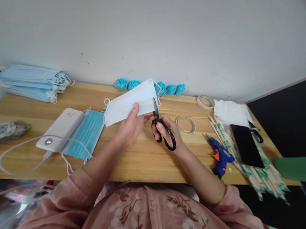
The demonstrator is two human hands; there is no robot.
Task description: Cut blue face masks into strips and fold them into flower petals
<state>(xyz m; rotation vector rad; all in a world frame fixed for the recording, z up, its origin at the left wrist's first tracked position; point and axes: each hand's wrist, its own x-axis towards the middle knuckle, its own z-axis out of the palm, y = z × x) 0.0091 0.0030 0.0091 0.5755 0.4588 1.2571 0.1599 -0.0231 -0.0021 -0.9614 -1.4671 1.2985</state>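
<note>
Shirt (154,215), right fingers (168,120) curled round scissors (156,114)

No word or number can be read with certainty. The white power bank (62,122) on the table (145,160) bears a faint grey marking (69,114) toward its far end, too small to make out, and a dark round badge (48,141) toward its near end, with small white strokes inside that may be letters, digits or a symbol. Green print runs along the pale wrappers (259,175) of the bundled sticks at the right, in blocks resembling characters, but too blurred to read.
</note>
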